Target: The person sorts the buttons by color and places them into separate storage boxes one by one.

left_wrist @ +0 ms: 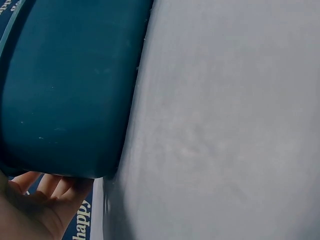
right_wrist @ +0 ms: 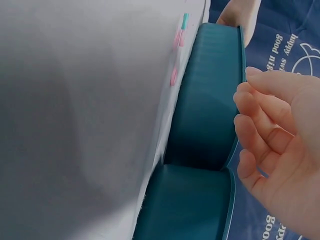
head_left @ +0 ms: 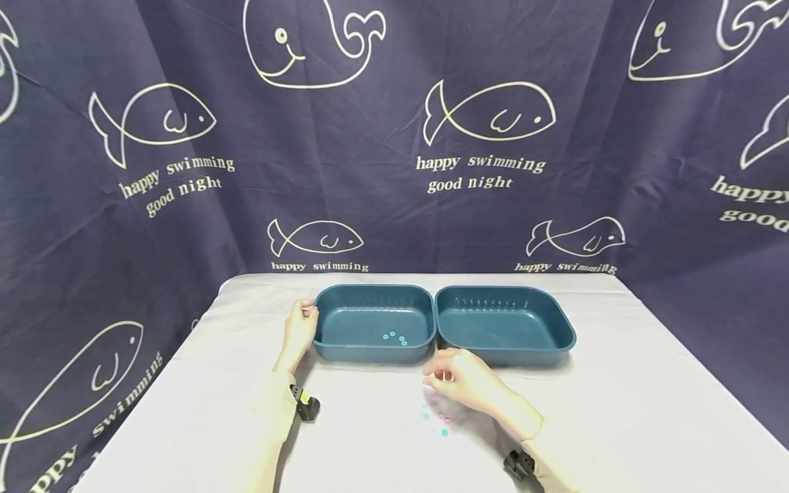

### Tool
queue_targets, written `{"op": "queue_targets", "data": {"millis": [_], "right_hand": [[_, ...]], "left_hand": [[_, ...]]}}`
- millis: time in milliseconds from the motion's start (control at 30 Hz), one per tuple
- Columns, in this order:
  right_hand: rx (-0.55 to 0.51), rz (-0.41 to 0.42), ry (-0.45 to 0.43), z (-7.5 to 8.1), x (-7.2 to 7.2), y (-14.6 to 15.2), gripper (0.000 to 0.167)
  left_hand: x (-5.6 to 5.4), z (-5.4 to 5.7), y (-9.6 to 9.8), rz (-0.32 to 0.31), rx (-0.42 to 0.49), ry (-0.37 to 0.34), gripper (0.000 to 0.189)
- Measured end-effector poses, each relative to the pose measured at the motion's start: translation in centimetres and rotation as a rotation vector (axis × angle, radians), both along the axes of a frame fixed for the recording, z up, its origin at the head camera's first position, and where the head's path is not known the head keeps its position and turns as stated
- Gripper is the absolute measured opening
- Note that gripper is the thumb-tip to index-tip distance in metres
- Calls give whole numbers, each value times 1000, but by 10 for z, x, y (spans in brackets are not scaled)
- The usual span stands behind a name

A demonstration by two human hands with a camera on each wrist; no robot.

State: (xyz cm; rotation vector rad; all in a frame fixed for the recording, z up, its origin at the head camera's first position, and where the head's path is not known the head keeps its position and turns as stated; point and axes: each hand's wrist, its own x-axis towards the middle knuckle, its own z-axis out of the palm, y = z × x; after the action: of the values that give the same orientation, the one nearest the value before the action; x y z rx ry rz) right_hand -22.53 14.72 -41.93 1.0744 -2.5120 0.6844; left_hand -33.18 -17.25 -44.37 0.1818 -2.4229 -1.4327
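Note:
Two dark teal plastic bins stand side by side, the left bin [head_left: 376, 353] and the right bin [head_left: 524, 356]. My left hand [head_left: 301, 327] holds the left bin's outer end, its fingers against the end wall in the left wrist view. Several small light-blue buttons [head_left: 392, 334] lie on that bin's floor. My right hand [head_left: 465, 380] hovers in front of where the bins meet, fingers curled, thumb and index fingertips close together. I cannot tell whether a button is between them. Below it on the table lie light-blue buttons [head_left: 444, 433] and pink buttons [head_left: 447, 423].
A white cloth [head_left: 357, 431] covers the table. Behind it hangs a navy curtain [head_left: 394, 198] with fish and whale outlines. Each forearm wears a dark wrist camera, the left one [head_left: 308, 409] and the right one [head_left: 519, 464].

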Motion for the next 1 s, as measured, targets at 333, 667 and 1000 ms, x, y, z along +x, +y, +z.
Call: {"op": "queue_targets", "data": {"millis": [333,667,1000], "right_hand": [[7,-4,-28,0,9,0,7],[31,13,3,0,13,-2,7],[36,3,-74,-2,13,-2,7]], "left_hand": [[-1,0,0,4,1,-4,29],[1,1,0,3,-11,-1,29],[0,-1,-2,7,9,54,26]]}}
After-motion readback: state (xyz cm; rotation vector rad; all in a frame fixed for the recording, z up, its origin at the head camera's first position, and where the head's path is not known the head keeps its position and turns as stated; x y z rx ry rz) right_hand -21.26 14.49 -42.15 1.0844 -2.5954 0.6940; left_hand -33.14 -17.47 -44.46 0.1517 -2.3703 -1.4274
